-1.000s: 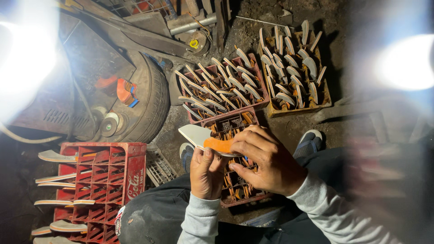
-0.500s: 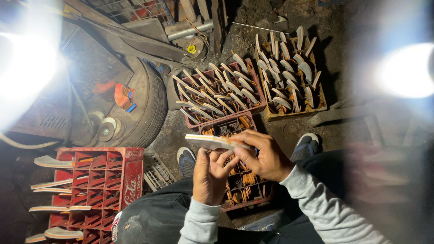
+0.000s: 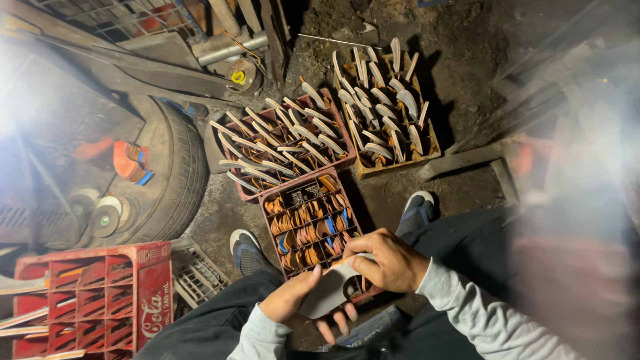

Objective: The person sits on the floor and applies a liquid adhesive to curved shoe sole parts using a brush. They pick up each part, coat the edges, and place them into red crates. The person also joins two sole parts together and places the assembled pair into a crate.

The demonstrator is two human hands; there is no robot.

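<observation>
I sit over a dirt floor with both hands in my lap. My left hand (image 3: 288,298) and my right hand (image 3: 392,261) together hold a flat grey metal blade (image 3: 331,291), left palm under it, right fingers pinching its top edge. Its handle is hidden. Right beyond my hands lies a red divided crate (image 3: 308,222) filled with orange and blue handle pieces. Two further crates, a red one (image 3: 283,143) and a yellow one (image 3: 385,110), stand packed with upright blades.
An empty red bottle crate (image 3: 93,300) stands at lower left with blades sticking out its side. A car tyre (image 3: 170,173), metal bars and a grinder lie at left. My two shoes (image 3: 248,249) rest either side of the handle crate.
The blade with its orange handle came down from in front of the handle crate into my lap and turned flat. Both hands dropped lower in view.
</observation>
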